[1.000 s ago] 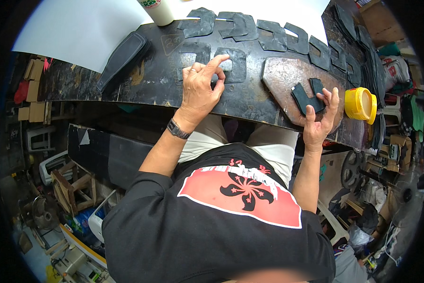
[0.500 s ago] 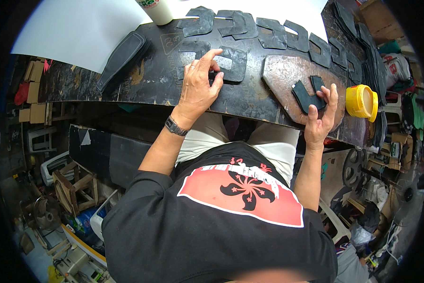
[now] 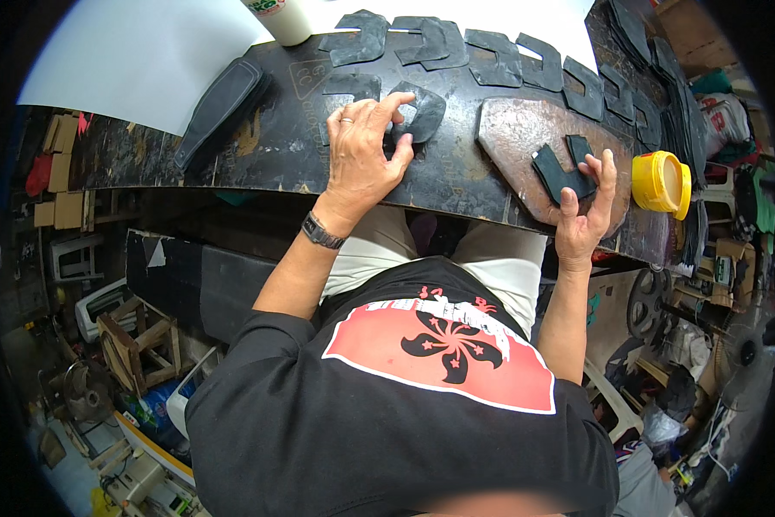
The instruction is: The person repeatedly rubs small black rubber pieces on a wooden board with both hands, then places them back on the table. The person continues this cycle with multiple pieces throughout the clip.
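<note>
My left hand (image 3: 363,155) is over the dark tabletop, thumb and index finger curved onto the inner ends of a black U-shaped piece of leather-like sheet (image 3: 428,118), which sits slightly tilted. Partly behind that hand lies another black U-shaped piece (image 3: 353,84). My right hand (image 3: 586,220) has thumb and fingers apart, over the near edge of a brown many-sided board (image 3: 512,129). Its fingertips are beside or touching a smaller black U-shaped piece (image 3: 556,175) lying on that board; the exact contact I cannot tell.
Several more black U-shaped pieces (image 3: 493,65) lie in a row along the back. A yellow tub (image 3: 655,183) stands right of the board. At left are a long black sole-shaped item (image 3: 219,103) and a white cup (image 3: 280,19). Black sheets are stacked at the far right (image 3: 676,103).
The black U-shaped piece at my left hand has turned and shifted slightly left, with thumb and index finger now on it. My right hand has barely moved.
</note>
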Demonstrator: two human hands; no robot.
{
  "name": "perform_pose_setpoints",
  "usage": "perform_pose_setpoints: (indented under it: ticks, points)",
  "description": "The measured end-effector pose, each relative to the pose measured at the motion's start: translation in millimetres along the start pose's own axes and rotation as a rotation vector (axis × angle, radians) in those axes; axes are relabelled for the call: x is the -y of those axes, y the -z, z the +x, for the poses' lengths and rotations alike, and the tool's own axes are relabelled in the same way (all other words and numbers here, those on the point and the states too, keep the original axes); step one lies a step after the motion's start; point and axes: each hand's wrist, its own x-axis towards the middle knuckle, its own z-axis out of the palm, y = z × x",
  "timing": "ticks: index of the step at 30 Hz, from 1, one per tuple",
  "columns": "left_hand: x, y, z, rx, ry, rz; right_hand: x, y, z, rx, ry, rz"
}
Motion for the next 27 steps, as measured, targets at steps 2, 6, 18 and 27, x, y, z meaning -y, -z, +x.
perform_pose_setpoints:
  ticks: [2,6,18,27]
  points:
    - [1.5,-0.7,2.0,0.005,-0.016,-0.067,0.1,0.2,0.0,0.001,-0.003,0.012]
    - [2.8,0.4,2.8,0.026,-0.004,-0.15,-0.9,0.8,0.0,0.009,-0.009,0.012]
    - [6.3,-2.9,0.0,-0.007,0.162,-0.346,-2.7,2.1,-0.4,-0.009,0.032,-0.078]
    - [6.5,-1.7,6.0,-0.251,-0.076,0.047,-4.7,2.3,-1.1,-0.021,0.054,-0.114]
